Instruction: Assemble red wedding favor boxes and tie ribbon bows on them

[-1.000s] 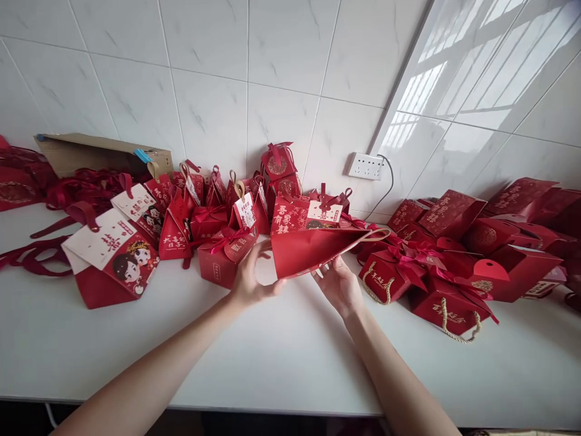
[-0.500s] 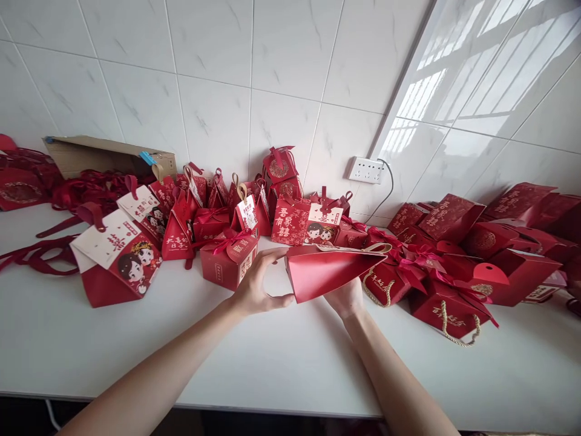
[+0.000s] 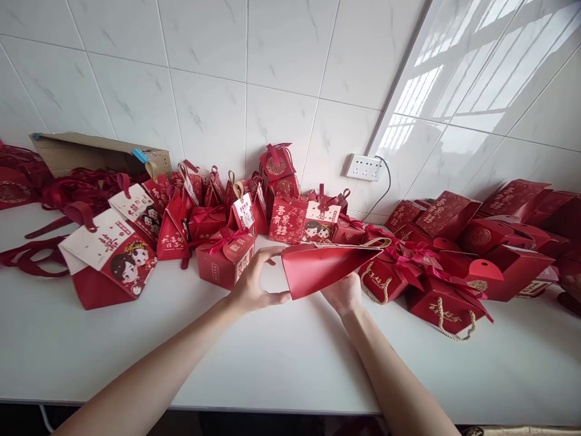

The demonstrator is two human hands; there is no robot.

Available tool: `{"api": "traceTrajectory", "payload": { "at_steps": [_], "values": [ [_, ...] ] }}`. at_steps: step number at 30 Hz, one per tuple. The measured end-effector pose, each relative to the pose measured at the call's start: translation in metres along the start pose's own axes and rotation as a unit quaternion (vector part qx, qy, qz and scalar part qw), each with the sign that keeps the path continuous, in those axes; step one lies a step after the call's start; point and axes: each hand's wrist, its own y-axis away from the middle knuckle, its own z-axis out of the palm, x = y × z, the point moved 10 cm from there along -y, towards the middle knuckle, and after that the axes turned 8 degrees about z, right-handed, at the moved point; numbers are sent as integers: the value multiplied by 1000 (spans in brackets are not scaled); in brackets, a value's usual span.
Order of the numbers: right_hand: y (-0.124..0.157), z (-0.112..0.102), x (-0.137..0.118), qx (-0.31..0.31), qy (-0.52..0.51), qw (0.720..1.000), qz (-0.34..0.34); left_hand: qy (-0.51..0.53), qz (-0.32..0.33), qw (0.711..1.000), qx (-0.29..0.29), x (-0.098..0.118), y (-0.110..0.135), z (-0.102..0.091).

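Observation:
A red folded-paper gift box is held on its side above the white table, its plain red panel facing me and a tan ribbon loop at its right end. My left hand grips its left end, thumb below and fingers above. Underneath and to the right, my right hand supports it; the fingers of that hand are hidden behind the box. Just left of my left hand stands a red box with a bow. Beyond the held box is a box printed with a cartoon couple.
Many red gift boxes line the back of the white table. At left are a larger cartoon-couple box, loose dark-red ribbons and a cardboard carton. Rope-handled boxes sit at right. A power strip hangs on the tiled wall.
The whole view has shifted a little. Both hands keep the same hold on the gift box, which has barely tilted. Nothing was let go.

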Motion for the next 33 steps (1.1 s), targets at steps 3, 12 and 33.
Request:
{"api": "traceTrajectory", "payload": {
  "at_steps": [3, 12, 33],
  "values": [
    [-2, -5, 4, 6, -12, 1000, 8, 25, -25, 999, 7, -5, 2, 1],
    [2, 7, 2, -21, -84, 996, 15, 90, -110, 987, 68, -22, 9, -2],
    [4, 6, 4, -4, -88, 996, 23, 218, -266, 929, 136, -46, 16, -6]
  ]
}}
